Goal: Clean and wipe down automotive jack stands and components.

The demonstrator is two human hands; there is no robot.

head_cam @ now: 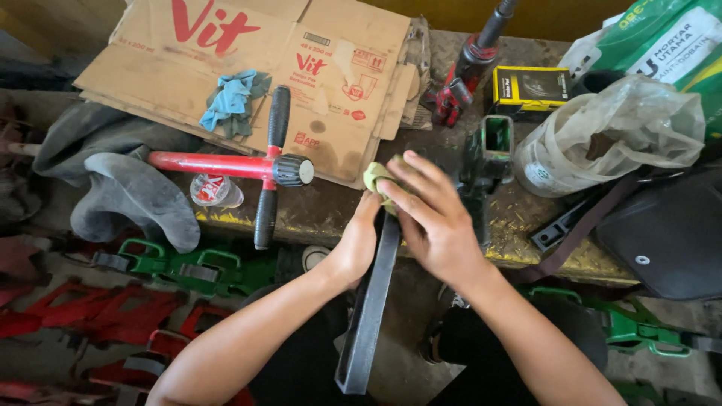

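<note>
Both hands meet over the near edge of the workbench, at the top end of a long dark metal bar. The bar's long axis runs from that edge down and toward the person, its lower end hanging off the bench between the forearms. The left hand is closed around the bar just below its top, gripping it from the left side. The right hand lies over the top end with fingers spread and pressing a small wad of yellow-green cloth against the bar; it grasps the cloth loosely rather than clenching. Both hands touch the bar, the right one higher on it, the left steadying below.

Just left of the hands lies a red tool with a black cross handle, partly on a flattened cardboard box that carries a blue rag. At the right end of the bench sits a clear plastic bag, with a yellow box behind it.
</note>
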